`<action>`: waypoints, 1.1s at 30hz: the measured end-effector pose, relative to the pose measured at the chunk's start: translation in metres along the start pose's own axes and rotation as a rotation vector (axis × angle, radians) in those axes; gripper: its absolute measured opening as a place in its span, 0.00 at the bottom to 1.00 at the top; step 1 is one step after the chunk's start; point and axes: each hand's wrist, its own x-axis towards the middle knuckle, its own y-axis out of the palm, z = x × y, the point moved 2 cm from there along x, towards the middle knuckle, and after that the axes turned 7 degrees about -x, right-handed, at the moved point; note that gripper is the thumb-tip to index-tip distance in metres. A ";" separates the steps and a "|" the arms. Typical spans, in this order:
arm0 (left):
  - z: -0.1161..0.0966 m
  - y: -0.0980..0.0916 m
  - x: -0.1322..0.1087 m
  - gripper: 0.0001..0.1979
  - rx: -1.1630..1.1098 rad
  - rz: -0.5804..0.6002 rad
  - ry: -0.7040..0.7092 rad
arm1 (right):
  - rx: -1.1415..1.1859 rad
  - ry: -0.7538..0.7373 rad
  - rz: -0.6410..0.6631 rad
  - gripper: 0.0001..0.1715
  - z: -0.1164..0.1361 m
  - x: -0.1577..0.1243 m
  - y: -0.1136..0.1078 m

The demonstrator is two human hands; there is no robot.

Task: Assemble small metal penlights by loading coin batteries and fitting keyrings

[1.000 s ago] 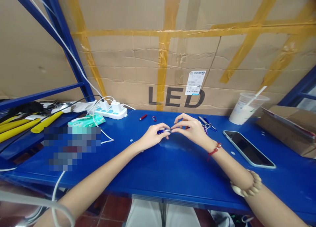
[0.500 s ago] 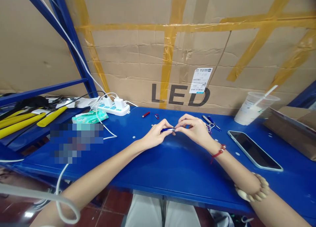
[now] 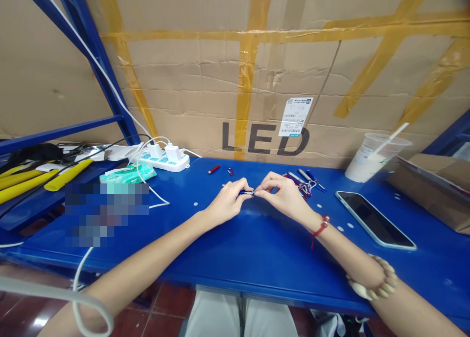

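My left hand (image 3: pixel 228 201) is closed around a slim blue tube (image 3: pixel 246 192) with a silver end, like a small keychain torch, held just above the blue table. The tip of the tube points to the right. Thumb and fingertips of my right hand (image 3: pixel 282 196) are pinched at that tip; whatever small piece lies between them is too small to make out. Behind my right hand lies a pile of small tubes and carabiner clips (image 3: pixel 305 184). Farther back, beyond my left hand, are a red tube (image 3: pixel 213 169) and a red carabiner (image 3: pixel 230 171).
On the right are a phone (image 3: pixel 374 220), a plastic cup with a straw (image 3: pixel 374 158) and an open cardboard box (image 3: pixel 433 192). A white power strip (image 3: pixel 167 162), a tissue pack (image 3: pixel 128 174) and loose white cables occupy the left. A large carton (image 3: pixel 198 92) stands behind the blue table (image 3: pixel 242 249).
My right hand has shifted slightly left and down, uncovering more of the pile of clips behind it. Both hands keep their pinch around the blue tube. The view has moved a little.
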 end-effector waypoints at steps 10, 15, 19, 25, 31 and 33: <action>0.001 -0.002 0.006 0.05 -0.019 0.038 0.051 | 0.094 0.077 0.086 0.19 -0.010 0.002 0.007; 0.004 0.001 0.009 0.04 -0.159 -0.013 -0.043 | 0.053 0.016 -0.053 0.19 -0.016 0.005 0.004; 0.003 0.000 0.010 0.05 -0.332 -0.038 -0.140 | 0.034 -0.119 -0.117 0.18 -0.011 0.005 -0.005; 0.000 -0.001 0.011 0.06 -0.426 0.030 -0.177 | -0.089 -0.207 -0.125 0.14 -0.006 0.003 -0.009; 0.000 -0.002 0.011 0.09 -0.515 0.049 -0.174 | -0.033 -0.190 -0.140 0.13 -0.006 0.005 -0.010; 0.000 -0.002 0.011 0.10 -0.514 0.065 -0.173 | -0.020 -0.214 -0.132 0.12 -0.004 0.005 -0.011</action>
